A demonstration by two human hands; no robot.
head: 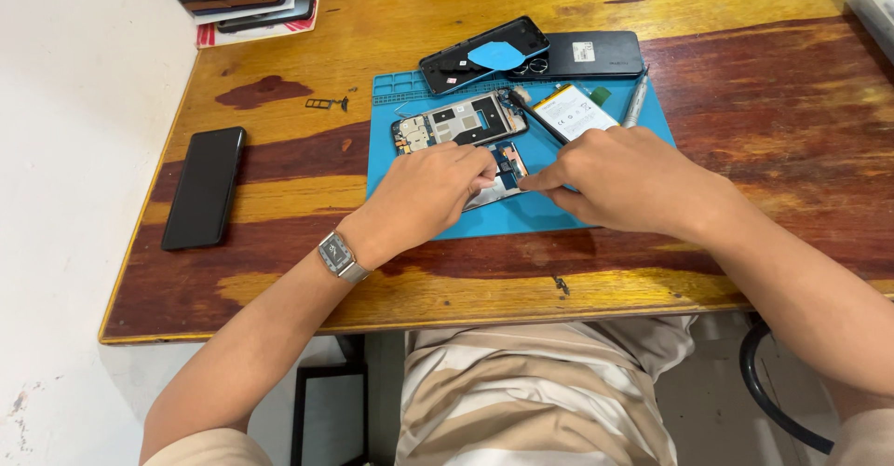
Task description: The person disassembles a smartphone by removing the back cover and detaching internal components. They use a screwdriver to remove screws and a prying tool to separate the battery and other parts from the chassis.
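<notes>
Left hand (pixel 430 189) pressed flat on opened phone (pixel 484 154), steadying it mid-mat (pixel 410 89). Right hand (pixel 619 179) close alongside, fingers pinched around black tool (pixel 538 119); loose battery (pixel 575 110) set aside toward mat's far edge.

An opened phone (pixel 498 173) lies flat under my hands, its back cover off, showing a blue circuit board, dark components and a pale metal frame. It sits tilted, its top toward one o'clock. Most of it is hidden by my fingers. Just beyond it at twelve o'clock lies a black inner frame piece (pixel 461 121).
</notes>
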